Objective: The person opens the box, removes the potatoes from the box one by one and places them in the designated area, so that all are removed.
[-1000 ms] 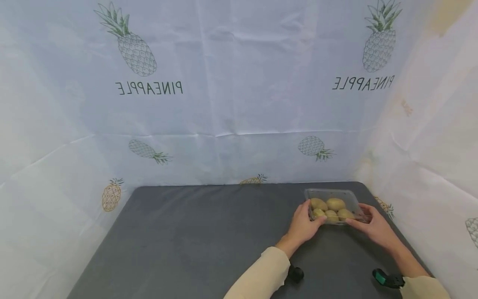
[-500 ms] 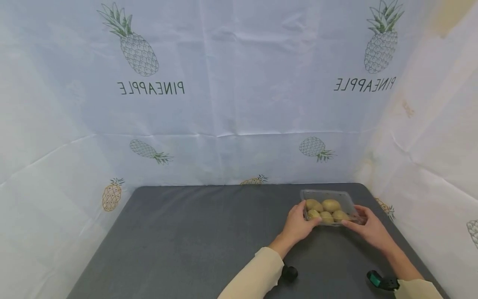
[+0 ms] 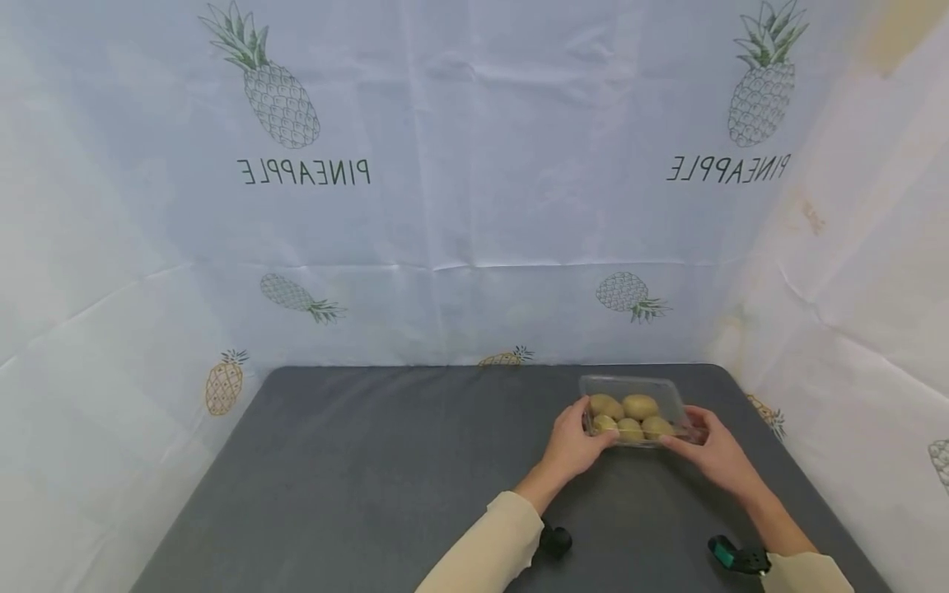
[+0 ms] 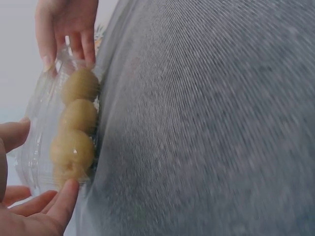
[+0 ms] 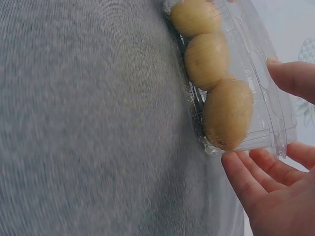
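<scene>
A clear plastic clamshell box [image 3: 670, 398] is held between both hands towards the back right of the table. Several yellow-brown oval fruits or potatoes [image 3: 641, 406] sit inside it; which kind, I cannot tell. My left hand [image 3: 572, 446] grips the left end, thumb at the near side in the head view. On the right end my right hand [image 3: 713, 455] holds it the same way. In the right wrist view, fingers [image 5: 241, 179] support the box's end and the thumb lies by its upper edge. Whether the box's underside touches the table cannot be seen.
A dark grey cloth-covered table [image 3: 371, 478] stretches left and towards the viewer. White fabric printed with pineapples [image 3: 504, 189] encloses its back and sides. Black devices [image 3: 737, 554] are strapped to both wrists, below the beige sleeves [image 3: 485, 543].
Both hands have carried the box leftward across the table, with the oval pieces still inside. Their hold on its two ends looks the same.
</scene>
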`<state>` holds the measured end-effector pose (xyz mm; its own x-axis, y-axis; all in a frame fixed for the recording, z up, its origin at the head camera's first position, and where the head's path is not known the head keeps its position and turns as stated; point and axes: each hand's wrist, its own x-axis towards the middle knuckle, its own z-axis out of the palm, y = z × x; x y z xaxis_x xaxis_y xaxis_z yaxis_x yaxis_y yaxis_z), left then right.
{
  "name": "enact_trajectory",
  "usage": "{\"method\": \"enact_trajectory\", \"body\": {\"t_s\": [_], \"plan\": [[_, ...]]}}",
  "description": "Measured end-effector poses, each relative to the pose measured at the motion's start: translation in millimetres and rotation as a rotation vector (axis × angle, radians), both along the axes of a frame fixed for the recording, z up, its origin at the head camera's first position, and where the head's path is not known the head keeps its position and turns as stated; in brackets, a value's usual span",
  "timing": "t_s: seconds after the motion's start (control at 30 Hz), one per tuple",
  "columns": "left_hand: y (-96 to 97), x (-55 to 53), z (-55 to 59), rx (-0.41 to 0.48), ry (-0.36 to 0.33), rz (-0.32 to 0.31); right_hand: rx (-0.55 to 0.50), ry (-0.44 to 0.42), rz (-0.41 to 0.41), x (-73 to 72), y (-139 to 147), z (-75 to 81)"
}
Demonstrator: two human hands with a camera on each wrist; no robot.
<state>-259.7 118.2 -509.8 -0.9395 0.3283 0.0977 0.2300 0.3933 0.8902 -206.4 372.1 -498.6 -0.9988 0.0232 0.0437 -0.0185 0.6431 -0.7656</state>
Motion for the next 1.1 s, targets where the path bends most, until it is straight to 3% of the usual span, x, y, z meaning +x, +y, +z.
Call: {"method": "enact_trajectory", "body": {"t_s": [0.67,1.1], "plan": [[-36.4,-4.4,3.7,0.002,0.008,0.047,-0.048,0.0,0.031,-10.6,-37.8,0.5],[-69.1,-5.0,6.2,0.036,-0.031,0.026,-0.05,-0.003,0.007,-16.5,-68.3,-1.8]]}}
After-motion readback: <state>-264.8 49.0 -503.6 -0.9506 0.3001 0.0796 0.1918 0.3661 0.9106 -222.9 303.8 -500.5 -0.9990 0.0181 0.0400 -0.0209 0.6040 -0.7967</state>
